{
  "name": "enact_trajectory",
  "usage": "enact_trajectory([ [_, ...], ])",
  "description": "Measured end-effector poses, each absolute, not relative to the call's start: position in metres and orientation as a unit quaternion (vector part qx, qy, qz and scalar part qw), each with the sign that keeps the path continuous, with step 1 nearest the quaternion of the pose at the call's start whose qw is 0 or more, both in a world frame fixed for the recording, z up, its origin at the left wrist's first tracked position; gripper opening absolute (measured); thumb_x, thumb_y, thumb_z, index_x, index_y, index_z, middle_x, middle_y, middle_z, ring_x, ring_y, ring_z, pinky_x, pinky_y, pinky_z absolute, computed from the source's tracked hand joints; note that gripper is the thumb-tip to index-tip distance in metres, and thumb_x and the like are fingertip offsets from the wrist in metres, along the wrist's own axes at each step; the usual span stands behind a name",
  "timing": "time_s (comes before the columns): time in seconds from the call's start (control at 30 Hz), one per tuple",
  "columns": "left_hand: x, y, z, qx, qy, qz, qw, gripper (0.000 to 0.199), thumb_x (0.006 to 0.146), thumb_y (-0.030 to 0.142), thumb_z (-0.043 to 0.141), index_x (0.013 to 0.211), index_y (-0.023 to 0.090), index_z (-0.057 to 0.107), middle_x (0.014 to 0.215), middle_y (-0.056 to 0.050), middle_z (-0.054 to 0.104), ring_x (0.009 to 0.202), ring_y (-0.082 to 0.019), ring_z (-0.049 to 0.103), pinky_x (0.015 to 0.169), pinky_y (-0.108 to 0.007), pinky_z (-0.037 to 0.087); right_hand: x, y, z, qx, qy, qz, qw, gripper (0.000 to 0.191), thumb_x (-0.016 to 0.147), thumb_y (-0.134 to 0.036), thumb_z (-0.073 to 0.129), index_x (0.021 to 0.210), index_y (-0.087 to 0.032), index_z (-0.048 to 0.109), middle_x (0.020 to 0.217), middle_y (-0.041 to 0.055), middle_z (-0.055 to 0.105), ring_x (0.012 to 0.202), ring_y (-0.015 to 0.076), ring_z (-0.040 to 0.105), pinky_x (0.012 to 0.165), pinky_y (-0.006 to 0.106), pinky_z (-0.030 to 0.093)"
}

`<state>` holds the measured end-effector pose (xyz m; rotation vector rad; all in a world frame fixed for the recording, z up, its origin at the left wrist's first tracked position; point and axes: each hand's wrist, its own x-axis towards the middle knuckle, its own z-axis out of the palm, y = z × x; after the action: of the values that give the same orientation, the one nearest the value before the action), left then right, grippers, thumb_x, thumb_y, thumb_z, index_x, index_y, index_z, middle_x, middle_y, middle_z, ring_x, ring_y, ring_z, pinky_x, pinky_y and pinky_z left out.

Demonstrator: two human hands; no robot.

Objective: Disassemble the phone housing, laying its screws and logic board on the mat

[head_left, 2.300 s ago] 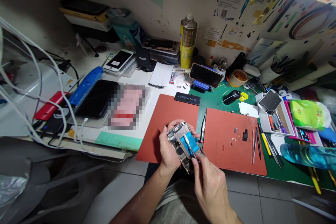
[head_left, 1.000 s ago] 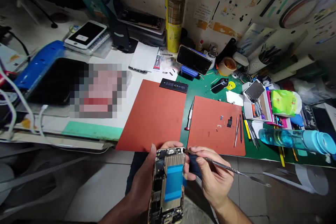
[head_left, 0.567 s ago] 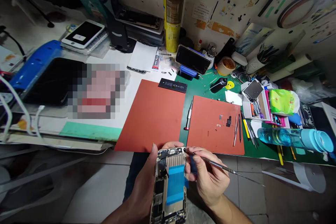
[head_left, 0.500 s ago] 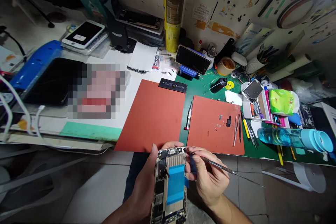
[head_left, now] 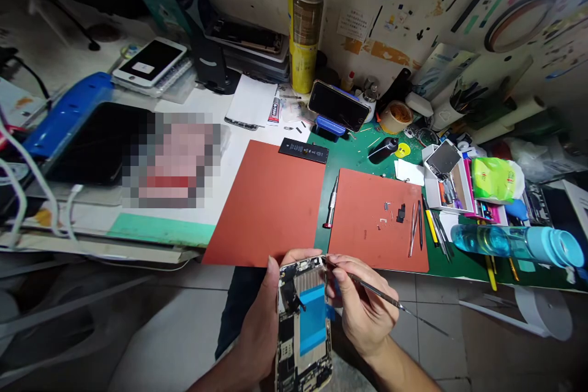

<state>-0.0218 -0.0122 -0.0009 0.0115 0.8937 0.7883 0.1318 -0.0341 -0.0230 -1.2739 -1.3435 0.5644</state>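
An opened phone housing [head_left: 289, 318] with bare inner parts is held by my left hand [head_left: 261, 324], thumb along its left side and fingers behind its top edge. Blue film [head_left: 312, 320] covers part of its inside. My right hand [head_left: 367, 312] pinches a thin metal tool [head_left: 376, 291] at the phone's upper right corner; the tool's tip is too small to make out. Beyond the hands lie two reddish-brown mats [head_left: 269, 202]. A black battery [head_left: 303, 150] rests on the left mat's top edge, and small parts [head_left: 401, 213] lie on the right mat.
Between the mats lies a screwdriver [head_left: 331, 202]. A phone on a blue stand [head_left: 331, 127] and a spray can [head_left: 305, 30] stand behind. To the right are a white box [head_left: 443, 193], pens and a blue bottle [head_left: 496, 240]. White cables [head_left: 34, 177] hang at the left.
The phone housing and my left hand have shifted slightly right, and the housing is turned a little. The tool's free end has dipped slightly downward and to the left.
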Motion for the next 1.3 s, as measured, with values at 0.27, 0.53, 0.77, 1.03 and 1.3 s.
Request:
enact_trajectory([
  [0.27, -0.019, -0.01, 0.003, 0.024, 0.448, 0.345, 0.824, 0.077, 0.071, 0.087, 0.08, 0.111, 0.021, 0.074, 0.086, -0.006, 0.079, 0.077, -0.029, 0.079, 0.07, -0.037, 0.063, 0.146, -0.021, -0.007, -0.556, -0.535, 0.341, 0.536, 0.017, 0.1, -0.011, 0.071, 0.102, -0.024, 0.082, 0.094, 0.0034, 0.086, 0.078, 0.0192, 0.083, 0.074, 0.027, 0.069],
  [0.53, -0.021, -0.016, 0.003, 0.035, 0.367, 0.351, 0.861, 0.069, 0.086, 0.083, 0.068, 0.115, 0.02, 0.072, 0.098, -0.01, 0.08, 0.08, -0.031, 0.079, 0.07, -0.04, 0.062, 0.155, -0.016, 0.0, -0.559, -0.531, 0.375, 0.515, 0.015, 0.098, -0.014, 0.073, 0.094, -0.024, 0.084, 0.088, 0.0036, 0.085, 0.079, 0.0228, 0.085, 0.071, 0.03, 0.07],
  [0.77, -0.018, -0.014, 0.0, 0.016, 0.373, 0.37, 0.851, 0.064, 0.083, 0.079, 0.076, 0.111, 0.021, 0.072, 0.086, -0.006, 0.077, 0.079, -0.027, 0.077, 0.081, -0.041, 0.062, 0.147, -0.024, -0.007, -0.563, -0.555, 0.323, 0.52, 0.015, 0.099, -0.013, 0.073, 0.102, -0.024, 0.083, 0.093, 0.0044, 0.086, 0.071, 0.0201, 0.082, 0.071, 0.031, 0.069],
  [1.03, -0.022, -0.018, -0.003, 0.06, 0.339, 0.347, 0.873, 0.068, 0.095, 0.081, 0.056, 0.118, 0.019, 0.071, 0.102, -0.012, 0.076, 0.078, -0.027, 0.075, 0.07, -0.039, 0.061, 0.167, -0.006, 0.002, -0.559, -0.497, 0.463, 0.475, 0.015, 0.099, -0.024, 0.076, 0.085, -0.021, 0.081, 0.077, 0.0017, 0.082, 0.068, 0.017, 0.078, 0.068, 0.025, 0.065],
  [1.3, -0.021, -0.02, -0.015, 0.118, 0.296, 0.35, 0.881, 0.069, 0.103, 0.077, 0.038, 0.116, 0.017, 0.07, 0.097, -0.014, 0.075, 0.078, -0.028, 0.074, 0.071, -0.039, 0.059, 0.172, -0.002, -0.002, -0.543, -0.448, 0.53, 0.473, 0.019, 0.097, -0.031, 0.079, 0.082, -0.02, 0.08, 0.076, 0.0026, 0.082, 0.068, 0.0185, 0.079, 0.067, 0.028, 0.066],
])
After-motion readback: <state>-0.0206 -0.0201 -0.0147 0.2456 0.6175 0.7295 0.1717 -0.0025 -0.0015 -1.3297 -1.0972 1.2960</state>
